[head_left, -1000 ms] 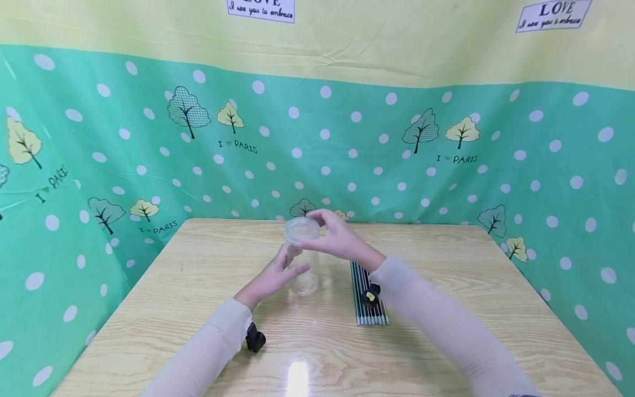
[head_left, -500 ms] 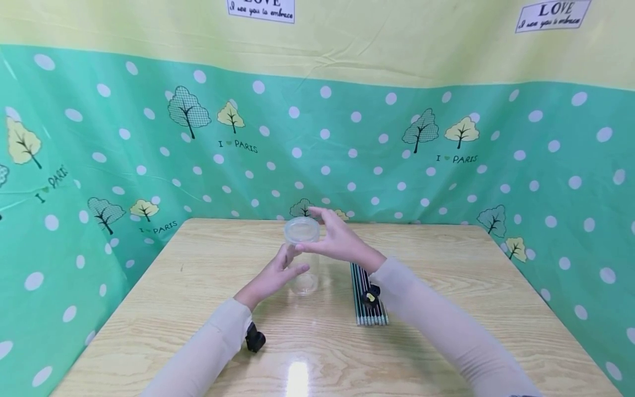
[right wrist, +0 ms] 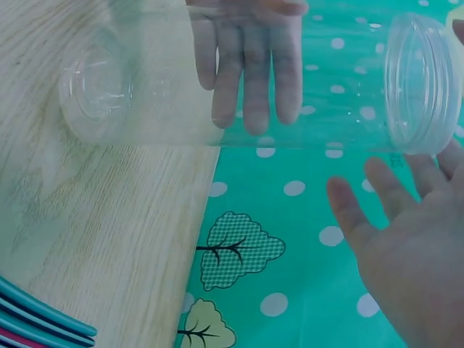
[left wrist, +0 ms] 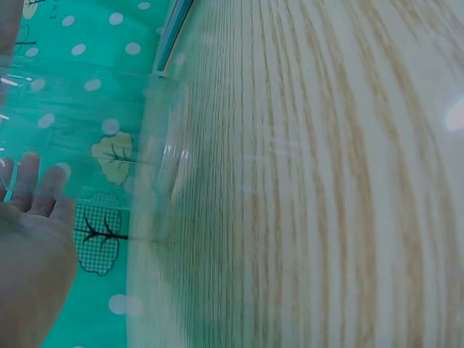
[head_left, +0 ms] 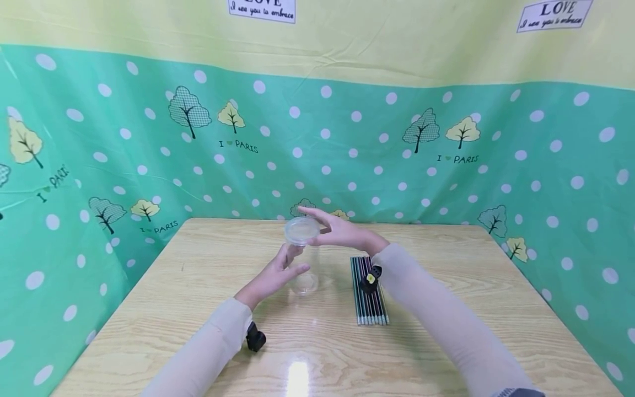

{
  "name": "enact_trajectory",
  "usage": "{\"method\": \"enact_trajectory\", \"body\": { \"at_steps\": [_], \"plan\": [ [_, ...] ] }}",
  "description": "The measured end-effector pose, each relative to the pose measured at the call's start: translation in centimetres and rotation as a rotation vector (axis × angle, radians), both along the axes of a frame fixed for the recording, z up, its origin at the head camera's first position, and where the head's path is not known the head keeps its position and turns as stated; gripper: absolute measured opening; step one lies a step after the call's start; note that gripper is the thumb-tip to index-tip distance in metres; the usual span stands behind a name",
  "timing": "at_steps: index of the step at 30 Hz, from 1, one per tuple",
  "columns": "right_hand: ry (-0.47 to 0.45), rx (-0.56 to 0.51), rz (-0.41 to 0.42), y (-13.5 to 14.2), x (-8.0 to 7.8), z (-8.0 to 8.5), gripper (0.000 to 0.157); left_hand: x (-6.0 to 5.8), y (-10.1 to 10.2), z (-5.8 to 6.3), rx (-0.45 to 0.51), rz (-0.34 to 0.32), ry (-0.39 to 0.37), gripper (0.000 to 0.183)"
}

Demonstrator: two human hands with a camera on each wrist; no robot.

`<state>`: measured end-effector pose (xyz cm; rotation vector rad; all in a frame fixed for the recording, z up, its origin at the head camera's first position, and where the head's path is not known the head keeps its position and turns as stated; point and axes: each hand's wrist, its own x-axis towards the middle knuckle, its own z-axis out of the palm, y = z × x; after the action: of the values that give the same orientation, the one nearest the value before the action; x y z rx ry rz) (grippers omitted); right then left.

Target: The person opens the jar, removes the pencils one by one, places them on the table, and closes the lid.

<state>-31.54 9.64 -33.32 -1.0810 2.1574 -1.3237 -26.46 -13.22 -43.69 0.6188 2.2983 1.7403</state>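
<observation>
A tall clear plastic jar [head_left: 304, 283] stands upright on the table, a round lid [head_left: 301, 230] on its top. My left hand [head_left: 272, 278] holds the jar's side; through the see-through wall the right wrist view shows its fingers [right wrist: 255, 80] lying flat along the far side. At the lid is my right hand [head_left: 342, 230], thumb near the front of the rim and index finger stretched out behind it. Its fingers [right wrist: 391, 192] are spread and fairly straight in the right wrist view; whether all of them touch the rim I cannot tell.
To the right of the jar several dark and teal pencils [head_left: 364, 309] lie side by side, partly under the right wrist's black camera [head_left: 370, 281]. The wooden table [head_left: 223, 248] ends at a green dotted cloth [head_left: 357, 138] behind and at the sides.
My right hand has loosened from the lid and turned around it: the thumb has moved right, the index finger left. The left hand and jar have stayed in place.
</observation>
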Motion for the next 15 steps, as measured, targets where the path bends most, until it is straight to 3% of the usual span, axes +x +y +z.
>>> {"method": "enact_trajectory", "body": {
  "at_steps": [6, 15],
  "plan": [
    [-0.007, 0.002, 0.036, 0.22, -0.40, -0.31, 0.068, 0.09, 0.05, 0.14, -0.014, 0.012, -0.003, 0.077],
    [-0.014, -0.006, -0.013, 0.29, -0.34, -0.41, 0.064, 0.10, 0.11, 0.17, -0.015, 0.007, -0.003, 0.077]
  ]
}}
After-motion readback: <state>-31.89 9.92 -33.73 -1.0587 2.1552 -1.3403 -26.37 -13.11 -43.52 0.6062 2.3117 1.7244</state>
